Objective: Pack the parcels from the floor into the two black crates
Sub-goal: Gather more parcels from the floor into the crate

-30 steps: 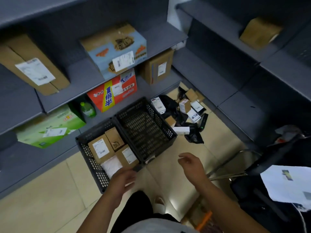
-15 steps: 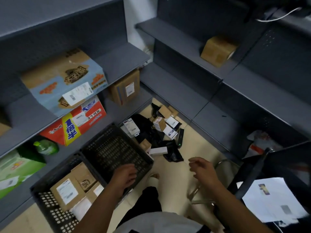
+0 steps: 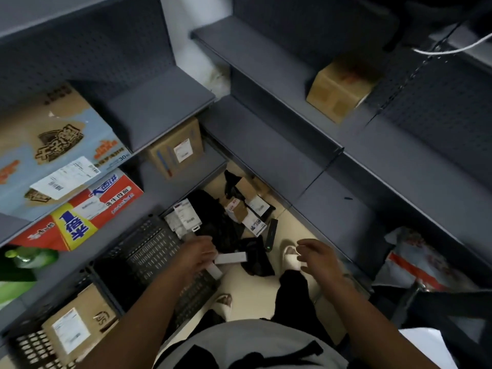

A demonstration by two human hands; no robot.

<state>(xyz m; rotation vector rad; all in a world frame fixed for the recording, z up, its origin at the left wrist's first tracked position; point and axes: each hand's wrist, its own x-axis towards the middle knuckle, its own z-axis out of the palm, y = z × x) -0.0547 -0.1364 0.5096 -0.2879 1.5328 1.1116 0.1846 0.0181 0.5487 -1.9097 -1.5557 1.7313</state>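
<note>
Two black crates stand side by side on the floor at the lower left. The left crate (image 3: 26, 344) holds brown cardboard parcels (image 3: 77, 326). The right crate (image 3: 149, 251) shows only its bare mesh bottom. Beyond it, a pile of small parcels (image 3: 239, 211) and black bags (image 3: 213, 219) fills the floor corner. My left hand (image 3: 198, 255) reaches over the right crate's far corner, fingertips at the left end of a long white box (image 3: 231, 258). My right hand (image 3: 316, 262) hovers over the floor with fingers spread and holds nothing.
Grey shelves wrap around the corner and carry large cartons (image 3: 56, 145) and brown boxes (image 3: 338, 89). My slippered foot (image 3: 290, 258) stands beside the pile. A slim black device (image 3: 271, 235) lies on the floor. At the right are a red-and-white bag (image 3: 415, 259) and a dark chair.
My view has swung right and closer to the parcel pile. My left hand has moved from the left crate across the right crate to the white box. My right hand has moved forward.
</note>
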